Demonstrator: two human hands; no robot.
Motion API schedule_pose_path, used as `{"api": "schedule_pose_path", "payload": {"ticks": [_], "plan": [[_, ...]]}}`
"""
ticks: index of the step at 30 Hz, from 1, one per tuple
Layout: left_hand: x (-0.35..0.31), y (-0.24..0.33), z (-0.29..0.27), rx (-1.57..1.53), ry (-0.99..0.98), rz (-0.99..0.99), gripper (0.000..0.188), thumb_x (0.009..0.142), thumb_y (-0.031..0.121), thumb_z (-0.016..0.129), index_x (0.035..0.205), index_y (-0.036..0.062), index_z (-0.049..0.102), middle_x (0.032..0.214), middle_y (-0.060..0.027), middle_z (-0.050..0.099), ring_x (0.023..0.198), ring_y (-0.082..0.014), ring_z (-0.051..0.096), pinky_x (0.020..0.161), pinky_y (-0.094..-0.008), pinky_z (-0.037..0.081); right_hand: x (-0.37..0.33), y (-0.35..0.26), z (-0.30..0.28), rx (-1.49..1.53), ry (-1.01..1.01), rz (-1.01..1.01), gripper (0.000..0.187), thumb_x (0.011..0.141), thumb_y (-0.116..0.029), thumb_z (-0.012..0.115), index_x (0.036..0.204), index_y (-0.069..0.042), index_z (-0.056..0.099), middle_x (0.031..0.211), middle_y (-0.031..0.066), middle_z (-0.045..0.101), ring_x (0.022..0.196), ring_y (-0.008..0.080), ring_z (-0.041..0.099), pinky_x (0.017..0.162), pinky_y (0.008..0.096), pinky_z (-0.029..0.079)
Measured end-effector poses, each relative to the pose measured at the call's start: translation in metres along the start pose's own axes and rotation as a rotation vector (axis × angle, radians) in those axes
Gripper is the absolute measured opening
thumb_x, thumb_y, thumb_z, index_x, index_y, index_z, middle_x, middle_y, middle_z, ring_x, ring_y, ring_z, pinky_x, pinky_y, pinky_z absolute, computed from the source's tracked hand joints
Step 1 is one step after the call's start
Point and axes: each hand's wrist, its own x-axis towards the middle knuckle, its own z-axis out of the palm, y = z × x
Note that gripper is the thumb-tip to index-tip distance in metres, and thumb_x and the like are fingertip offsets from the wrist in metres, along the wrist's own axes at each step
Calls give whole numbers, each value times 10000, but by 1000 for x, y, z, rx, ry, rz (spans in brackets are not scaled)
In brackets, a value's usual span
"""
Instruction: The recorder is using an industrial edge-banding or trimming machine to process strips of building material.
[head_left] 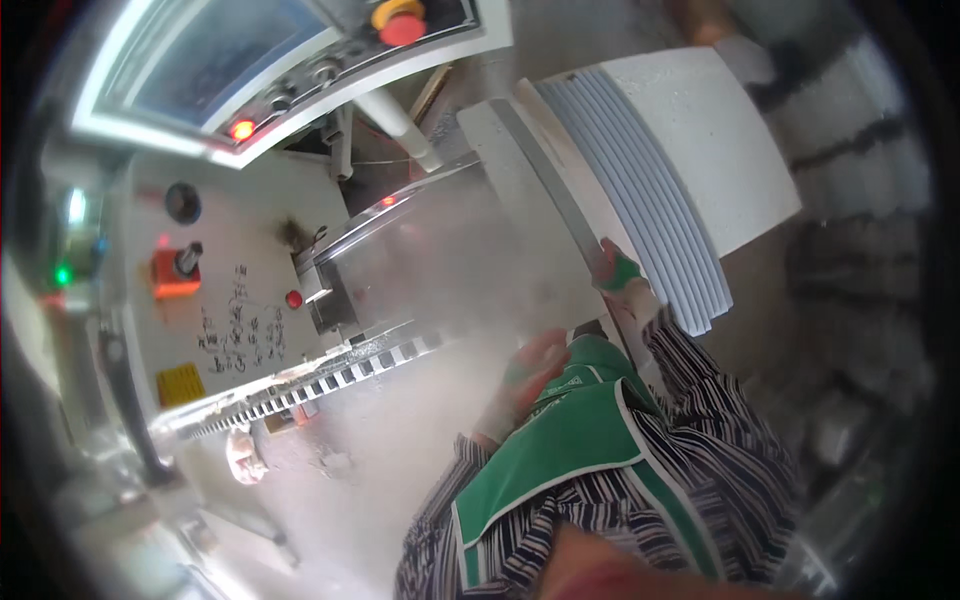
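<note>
A pale board (pixel 508 190) with a grey long edge lies on the machine's table, at the right. My right hand (pixel 622 272), in a green fingertip-less glove, is closed on the near end of this board at its grey edge; part of its grip is hidden. My left hand (pixel 537 362) hovers in front of my green apron (pixel 560 440), its fingers stretched out and somewhat blurred, with nothing visible in them. To the right of my right hand rests a stack of boards (pixel 640 185) with grey-blue edges.
A control panel (pixel 300 70) with a screen and a red emergency button (pixel 402 28) stands at the upper left. Below it is a white machine housing (pixel 240 230) with handwriting and an orange counter with a knob (pixel 178 270). A toothed black-and-white rail (pixel 340 378) runs along its near side.
</note>
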Motion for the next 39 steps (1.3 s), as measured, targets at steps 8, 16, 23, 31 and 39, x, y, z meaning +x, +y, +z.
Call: {"api": "schedule_pose_path", "payload": {"ticks": [8, 16, 23, 31, 39], "plan": [[61, 34, 22, -284, -83, 77, 580, 1050, 394, 677, 1531, 126, 494, 1413, -96, 605, 1253, -226, 630, 993, -367, 537, -153, -123, -61, 190, -340, 2, 805, 881, -111, 841, 1585, -68, 453, 1446, 82, 590, 1202, 177, 626, 996, 325, 529], [73, 66, 92, -398, -69, -60, 546, 919, 562, 781, 1165, 90, 657, 997, -74, 685, 723, -169, 704, 608, -318, 589, -241, -149, -137, -370, -209, -292, 901, 890, -449, 852, 1580, -34, 447, 1571, 167, 518, 1392, 250, 550, 1075, 379, 497], [81, 89, 84, -457, 7, -21, 590, 941, 537, 758, 1270, 59, 652, 997, -121, 737, 754, -219, 747, 629, -333, 622, -227, -174, -161, -228, -372, -417, 771, 943, -223, 786, 1583, 7, 424, 1530, 157, 558, 1344, 245, 586, 1103, 379, 477], [87, 108, 98, -474, 55, 290, 404, 1024, 313, 705, 1293, 21, 633, 1000, -133, 765, 749, -220, 750, 657, -354, 631, -150, -185, -176, -768, -230, -677, 681, 891, -15, 665, 1545, -5, 474, 1516, 190, 569, 1316, 345, 615, 1085, 448, 495], [87, 85, 49, -783, 285, 389, 427, 1054, 389, 657, 1346, 78, 627, 1081, -125, 762, 935, -265, 757, 854, -419, 627, -69, -280, -115, -991, -466, -937, 665, 878, 54, 594, 1523, -92, 525, 1494, 277, 536, 1325, 439, 563, 1115, 469, 473]]}}
